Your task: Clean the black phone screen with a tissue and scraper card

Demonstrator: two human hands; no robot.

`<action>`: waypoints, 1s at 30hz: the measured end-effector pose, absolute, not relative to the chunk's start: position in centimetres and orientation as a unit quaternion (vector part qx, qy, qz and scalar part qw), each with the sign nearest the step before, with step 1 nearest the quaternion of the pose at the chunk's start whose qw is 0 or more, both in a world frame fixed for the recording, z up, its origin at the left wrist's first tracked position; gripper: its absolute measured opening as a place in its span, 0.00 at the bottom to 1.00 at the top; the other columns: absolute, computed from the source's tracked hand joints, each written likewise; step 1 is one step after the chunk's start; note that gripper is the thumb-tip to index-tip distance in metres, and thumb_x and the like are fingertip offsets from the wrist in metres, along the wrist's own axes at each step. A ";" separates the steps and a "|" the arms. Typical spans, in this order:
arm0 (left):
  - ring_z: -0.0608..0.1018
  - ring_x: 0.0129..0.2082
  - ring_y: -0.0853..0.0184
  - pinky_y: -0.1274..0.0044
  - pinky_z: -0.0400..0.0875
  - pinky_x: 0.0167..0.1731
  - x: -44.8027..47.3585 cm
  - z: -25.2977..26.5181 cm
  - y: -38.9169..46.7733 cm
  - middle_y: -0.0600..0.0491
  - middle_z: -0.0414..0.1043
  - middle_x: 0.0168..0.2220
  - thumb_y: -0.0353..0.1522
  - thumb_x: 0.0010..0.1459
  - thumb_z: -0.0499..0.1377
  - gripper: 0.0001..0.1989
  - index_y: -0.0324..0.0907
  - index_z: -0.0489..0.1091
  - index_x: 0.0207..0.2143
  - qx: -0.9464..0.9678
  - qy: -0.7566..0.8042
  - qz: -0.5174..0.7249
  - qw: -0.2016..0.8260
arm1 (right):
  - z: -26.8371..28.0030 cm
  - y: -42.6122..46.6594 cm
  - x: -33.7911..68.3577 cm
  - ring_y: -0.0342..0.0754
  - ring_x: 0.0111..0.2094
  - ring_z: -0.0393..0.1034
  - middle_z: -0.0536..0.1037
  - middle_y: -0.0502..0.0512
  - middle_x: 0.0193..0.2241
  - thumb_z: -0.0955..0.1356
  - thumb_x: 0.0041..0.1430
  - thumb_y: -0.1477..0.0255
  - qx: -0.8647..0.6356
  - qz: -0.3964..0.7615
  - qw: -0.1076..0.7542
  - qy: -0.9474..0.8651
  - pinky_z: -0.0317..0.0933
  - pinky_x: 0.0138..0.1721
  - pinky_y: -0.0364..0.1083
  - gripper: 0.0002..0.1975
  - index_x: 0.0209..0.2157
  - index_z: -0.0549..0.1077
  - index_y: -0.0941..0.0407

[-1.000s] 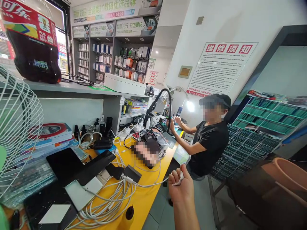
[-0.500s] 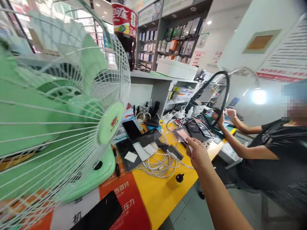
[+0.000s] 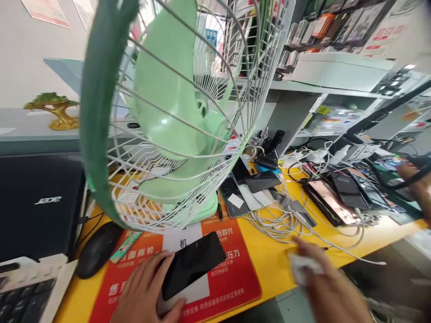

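Observation:
My left hand (image 3: 144, 287) grips the left end of a black smartphone (image 3: 197, 264), fingers at its upper edge and thumb by the lower one. The phone is over a red and orange printed mat (image 3: 235, 287), dark screen up. My right hand (image 3: 326, 282), smeared by motion, is closed around a crumpled white piece (image 3: 305, 268), perhaps a tissue or cloth. It is above the yellow tabletop (image 3: 269, 264), right of the mat. Coiled white cables (image 3: 276, 224) lie just beyond it.
A green desk fan (image 3: 182, 116) stands close behind the mat. Left are a black mouse (image 3: 99, 249), a keyboard (image 3: 27, 291) and an acer laptop (image 3: 40, 197). Phones and parts (image 3: 332, 202) crowd the back right. A co-worker's hand (image 3: 415, 184) is at the right edge.
The view has swung left. My left hand has come into view and taken hold of the smartphone. My right hand has drawn back from the phones at the back, toward me.

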State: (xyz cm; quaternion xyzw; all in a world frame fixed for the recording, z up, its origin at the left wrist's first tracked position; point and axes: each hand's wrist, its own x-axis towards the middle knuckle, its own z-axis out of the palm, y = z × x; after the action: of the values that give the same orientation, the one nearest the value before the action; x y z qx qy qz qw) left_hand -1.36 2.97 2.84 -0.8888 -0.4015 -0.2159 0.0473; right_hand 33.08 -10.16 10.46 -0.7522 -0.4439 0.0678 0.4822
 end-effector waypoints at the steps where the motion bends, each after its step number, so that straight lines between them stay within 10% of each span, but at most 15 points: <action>1: 0.77 0.52 0.53 0.66 0.75 0.46 -1.3 3.2 2.8 0.46 0.73 0.56 0.43 0.55 0.60 0.33 0.45 0.59 0.62 -0.886 -0.409 -0.214 0.033 | 9.1 -9.1 30.3 0.54 0.43 0.78 0.81 0.55 0.45 0.65 0.64 0.64 -0.712 0.072 0.478 -0.509 0.73 0.32 0.48 0.15 0.50 0.76 0.47; 11: 0.71 0.59 0.53 0.61 0.72 0.54 -3.1 3.5 2.1 0.49 0.68 0.61 0.38 0.58 0.62 0.34 0.49 0.56 0.65 -0.844 -0.488 -0.192 -0.114 | 5.0 -0.9 22.0 0.55 0.49 0.70 0.75 0.59 0.47 0.65 0.63 0.73 -0.627 0.063 0.353 -0.691 0.68 0.50 0.56 0.16 0.52 0.70 0.53; 22: 0.71 0.57 0.53 0.61 0.67 0.55 -2.6 4.8 2.4 0.51 0.71 0.58 0.37 0.54 0.66 0.37 0.49 0.57 0.65 -0.848 -0.478 -0.194 -0.125 | 4.2 -0.8 21.6 0.54 0.40 0.70 0.76 0.57 0.40 0.64 0.66 0.73 -0.622 -0.025 0.242 -0.744 0.64 0.43 0.52 0.10 0.45 0.75 0.53; 30: 0.78 0.44 0.59 0.70 0.73 0.45 0.3 5.6 0.1 0.49 0.77 0.46 0.41 0.64 0.58 0.20 0.47 0.67 0.57 -0.828 -0.379 -0.355 -0.212 | 6.2 -3.5 19.3 0.46 0.31 0.70 0.76 0.49 0.29 0.64 0.60 0.79 -0.503 0.152 0.316 -0.790 0.62 0.32 0.43 0.08 0.33 0.71 0.52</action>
State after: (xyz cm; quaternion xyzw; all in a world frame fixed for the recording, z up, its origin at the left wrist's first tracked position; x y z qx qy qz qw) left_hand 0.33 0.10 5.58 -0.8282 -0.3788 -0.3546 -0.2117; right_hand 19.27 -3.48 6.25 -0.5033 -0.7898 0.1518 0.3159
